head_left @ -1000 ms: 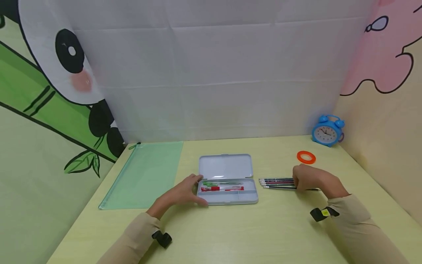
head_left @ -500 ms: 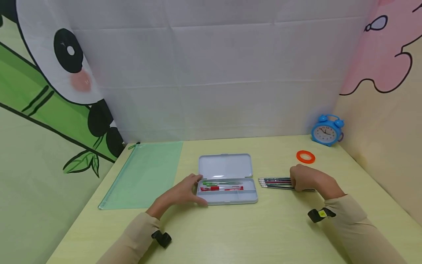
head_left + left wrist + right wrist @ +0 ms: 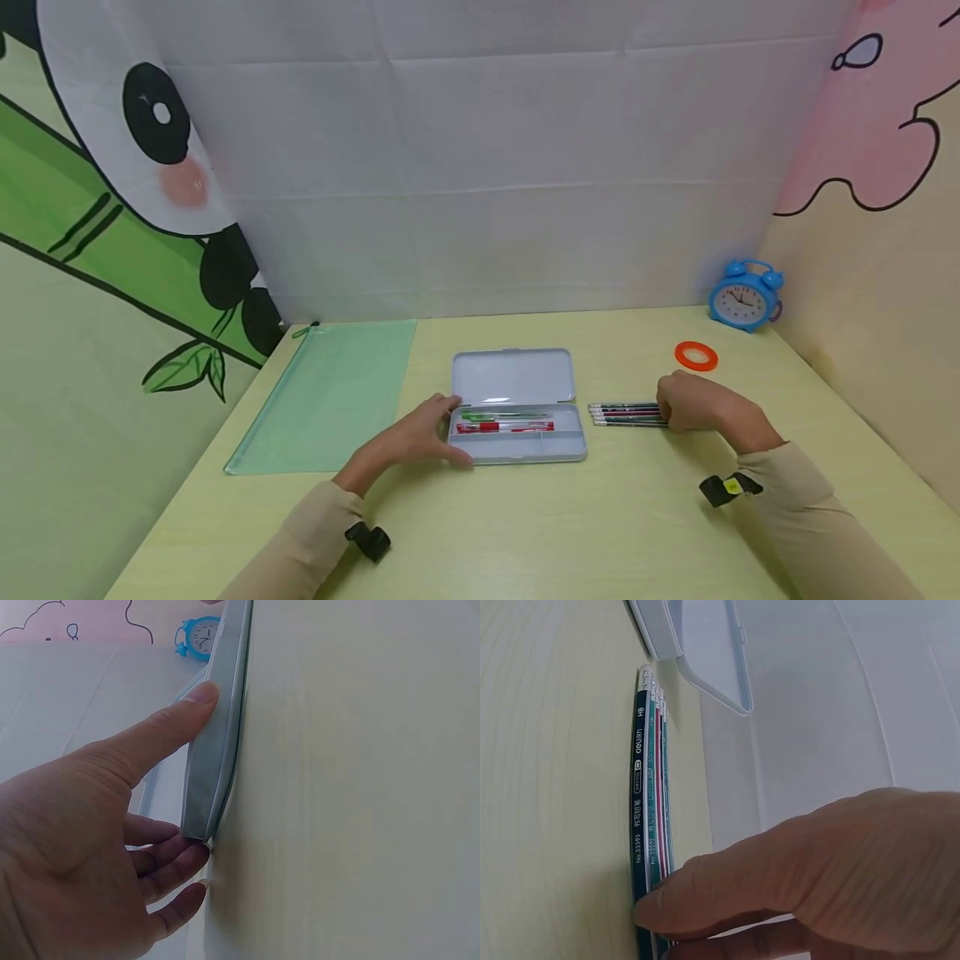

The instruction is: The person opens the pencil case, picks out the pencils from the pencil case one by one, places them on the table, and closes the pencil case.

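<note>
An open white pencil case (image 3: 562,448) lies on the table, lid folded back. Inside are a red pen (image 3: 491,427) and a green pen (image 3: 480,416). My left hand (image 3: 422,433) holds its left end, thumb (image 3: 169,727) on the front side and fingertips at the end corner. To the right of the case, several pencils (image 3: 626,414) lie side by side, white eraser ends towards the case. My right hand (image 3: 701,404) pinches them near their other ends, which it hides. In the right wrist view the thumb (image 3: 705,892) lies against the nearest dark pencil (image 3: 639,787).
An orange ring (image 3: 696,356) lies behind my right hand. Further back stands a blue alarm clock (image 3: 741,302) near the right wall. A green mesh zip pouch (image 3: 337,392) lies flat on the left of the table (image 3: 525,533). A white sheet hangs behind.
My right hand has shifted slightly left along the pencils. The dark pencil end that stuck out to its right is no longer visible. The left hand stays on the case.
</note>
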`<state>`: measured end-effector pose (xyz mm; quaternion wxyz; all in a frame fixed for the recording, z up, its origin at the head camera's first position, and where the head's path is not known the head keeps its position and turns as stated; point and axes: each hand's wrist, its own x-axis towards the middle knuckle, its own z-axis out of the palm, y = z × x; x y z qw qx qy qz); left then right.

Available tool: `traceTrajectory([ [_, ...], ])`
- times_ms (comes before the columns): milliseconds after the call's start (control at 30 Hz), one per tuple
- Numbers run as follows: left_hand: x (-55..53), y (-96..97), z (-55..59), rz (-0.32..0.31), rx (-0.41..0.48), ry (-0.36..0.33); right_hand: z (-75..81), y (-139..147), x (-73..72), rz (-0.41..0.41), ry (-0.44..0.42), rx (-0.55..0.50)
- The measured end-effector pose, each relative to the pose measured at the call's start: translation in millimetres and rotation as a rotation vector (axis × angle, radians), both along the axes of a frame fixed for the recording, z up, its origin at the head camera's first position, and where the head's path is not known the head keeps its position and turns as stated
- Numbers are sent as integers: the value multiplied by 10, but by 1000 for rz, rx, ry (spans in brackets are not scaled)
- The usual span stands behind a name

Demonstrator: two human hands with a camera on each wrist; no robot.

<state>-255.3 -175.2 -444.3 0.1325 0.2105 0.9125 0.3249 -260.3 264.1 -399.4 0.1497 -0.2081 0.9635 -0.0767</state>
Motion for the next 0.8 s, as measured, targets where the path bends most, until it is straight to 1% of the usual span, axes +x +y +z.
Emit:
traceTrajectory([
  [433,9,5,12,-2,-1,-3,-12,-28,-6,-12,4,-15],
  [600,-1,7,4,7,-9,-5,-16,-29,-7,-6,17,-9],
  [800,5,12,17,8,-9,-9,-29,-38,-21,-11,10,4],
])
